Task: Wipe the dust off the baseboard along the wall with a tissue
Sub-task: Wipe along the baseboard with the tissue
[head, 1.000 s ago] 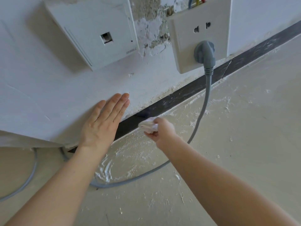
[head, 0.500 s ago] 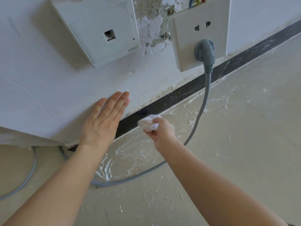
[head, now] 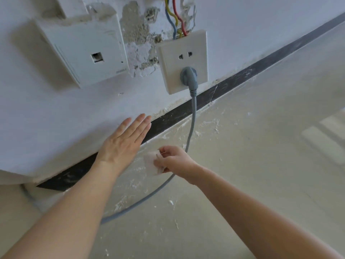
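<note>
A dark baseboard point(head: 179, 114) runs diagonally along the foot of the white wall, streaked with pale dust. My left hand point(head: 123, 143) lies flat with fingers spread against the wall, its fingertips over the baseboard's top edge. My right hand point(head: 175, 161) pinches a crumpled white tissue point(head: 151, 164), held just off the baseboard, above the dusty floor. The tissue is blurred and partly covered by my fingers.
A grey plug point(head: 189, 76) sits in a white wall socket point(head: 183, 58); its grey cable point(head: 192, 124) drops across the baseboard and curves over the floor under my right wrist. A white wall box point(head: 87, 53) and bare coloured wires point(head: 175, 17) are above. White dust covers the floor point(head: 205, 128).
My right hand with the tissue has pulled back from the baseboard toward the floor and me. The left hand stays flat on the wall. The view has tilted upward.
</note>
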### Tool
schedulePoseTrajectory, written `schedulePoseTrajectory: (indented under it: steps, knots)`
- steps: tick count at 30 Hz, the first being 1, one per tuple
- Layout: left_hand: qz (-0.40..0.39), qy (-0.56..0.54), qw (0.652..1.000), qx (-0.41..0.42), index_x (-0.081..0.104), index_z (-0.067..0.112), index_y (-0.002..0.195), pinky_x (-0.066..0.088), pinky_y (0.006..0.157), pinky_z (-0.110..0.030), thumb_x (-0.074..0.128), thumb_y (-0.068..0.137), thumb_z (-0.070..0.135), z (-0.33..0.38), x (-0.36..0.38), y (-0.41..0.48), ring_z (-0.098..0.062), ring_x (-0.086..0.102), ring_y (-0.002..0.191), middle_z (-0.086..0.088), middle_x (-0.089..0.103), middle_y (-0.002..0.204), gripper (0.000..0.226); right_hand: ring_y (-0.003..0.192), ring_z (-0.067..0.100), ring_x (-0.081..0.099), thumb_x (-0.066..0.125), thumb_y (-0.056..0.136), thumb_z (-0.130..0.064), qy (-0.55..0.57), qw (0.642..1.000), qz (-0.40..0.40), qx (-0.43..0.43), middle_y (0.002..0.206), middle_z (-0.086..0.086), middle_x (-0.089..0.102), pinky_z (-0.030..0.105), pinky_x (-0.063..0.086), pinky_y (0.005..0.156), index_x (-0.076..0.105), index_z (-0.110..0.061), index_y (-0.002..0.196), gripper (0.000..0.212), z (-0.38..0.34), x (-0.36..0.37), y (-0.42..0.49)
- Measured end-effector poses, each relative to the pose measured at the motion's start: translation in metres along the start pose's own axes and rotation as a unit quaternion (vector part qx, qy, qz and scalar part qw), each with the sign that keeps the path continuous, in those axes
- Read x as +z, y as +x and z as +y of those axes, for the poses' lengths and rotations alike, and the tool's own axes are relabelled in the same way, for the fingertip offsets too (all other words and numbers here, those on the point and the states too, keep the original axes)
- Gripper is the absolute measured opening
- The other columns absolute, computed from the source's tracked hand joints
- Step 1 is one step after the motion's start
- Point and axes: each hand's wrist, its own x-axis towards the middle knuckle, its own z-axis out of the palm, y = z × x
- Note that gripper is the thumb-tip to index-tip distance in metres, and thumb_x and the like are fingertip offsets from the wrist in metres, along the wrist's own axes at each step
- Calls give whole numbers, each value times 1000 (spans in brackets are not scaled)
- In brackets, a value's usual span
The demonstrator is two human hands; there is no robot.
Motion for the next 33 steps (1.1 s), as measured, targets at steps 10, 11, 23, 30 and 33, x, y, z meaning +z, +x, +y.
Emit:
schedulePoseTrajectory:
  steps: [10,11,23,30,33]
  knots:
    - [-51,-120,991,24,-29,-1,136,-40,87,-47,-6,84,3,-5,-35,45,-29,-39,128,-16,-40,139,57,87,30,58,61,82,2,-389,889,-134,202,85,11,56,35,56,70,60,-6,98,17,-45,-107,-36]
    - [-56,-131,990,20,-29,-1,136,-41,87,-46,-14,77,1,-7,-35,44,-28,-39,128,-15,-40,140,61,86,30,57,60,83,2,-422,878,-114,197,86,11,55,34,55,67,60,-5,98,16,-52,-115,-36]
    - [106,-74,988,-89,9,12,147,-14,114,-41,-19,85,-1,-15,1,53,-23,-15,143,-7,-3,155,70,76,23,58,49,90,-4,-288,948,-48,127,99,15,55,31,56,65,52,7,116,27,-24,-101,37]
    - [115,-25,988,-99,0,6,149,-11,117,-39,6,89,2,-12,7,42,-23,-13,145,-8,-16,157,60,64,19,60,60,91,-9,44,988,-18,145,86,12,59,27,57,58,55,-7,84,9,-10,-63,88]
    - [120,-9,987,-111,-5,5,150,-6,117,-38,6,92,2,-12,6,43,-23,-14,144,-10,-20,155,59,69,24,65,58,91,-11,179,959,-61,213,97,18,64,31,58,58,60,-4,90,7,-7,-51,104]
